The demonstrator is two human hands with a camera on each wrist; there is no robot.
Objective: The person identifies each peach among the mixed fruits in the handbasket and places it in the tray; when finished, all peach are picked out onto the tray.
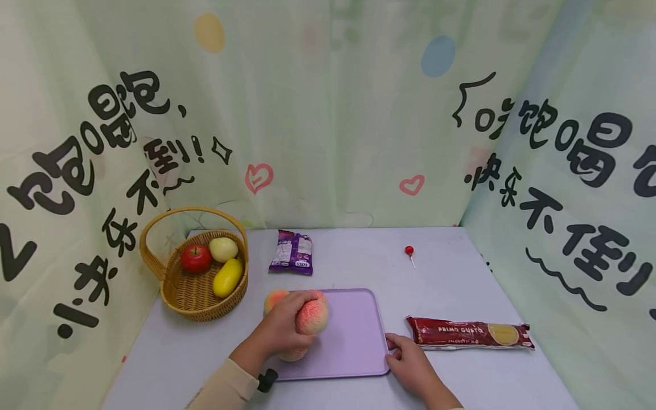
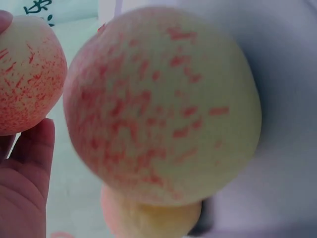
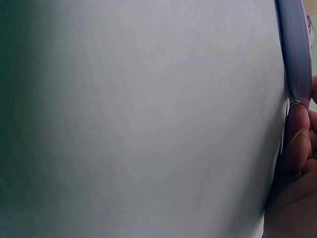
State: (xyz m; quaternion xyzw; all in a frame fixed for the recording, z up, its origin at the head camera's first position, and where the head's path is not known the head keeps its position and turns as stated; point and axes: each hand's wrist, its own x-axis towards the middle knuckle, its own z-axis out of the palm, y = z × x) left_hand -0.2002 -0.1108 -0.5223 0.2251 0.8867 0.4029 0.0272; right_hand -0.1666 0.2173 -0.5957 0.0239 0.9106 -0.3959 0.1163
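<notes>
My left hand [image 1: 284, 324] grips a red-speckled peach [image 1: 312, 316] over the left part of a lilac tray [image 1: 353, 336]. In the left wrist view, this held peach [image 2: 30, 74] is at the left edge, with fingers below it. Two more peaches sit at the tray's left side: one [image 1: 275, 299] beyond the hand, one [image 1: 294, 355] partly hidden under it. The nearer peach [image 2: 163, 104] fills the middle of the left wrist view. At the tray's right edge, my right hand [image 1: 412, 364] pinches the rim [image 3: 297, 54] near the front corner.
A wicker basket [image 1: 205, 307] at back left holds a red apple [image 1: 196, 259], a pale round fruit [image 1: 223, 249] and a yellow fruit [image 1: 228, 278]. Behind the tray lies a purple snack bag [image 1: 292, 253]. A red lollipop [image 1: 409, 250] and a long dark-red packet [image 1: 468, 333] lie to the right.
</notes>
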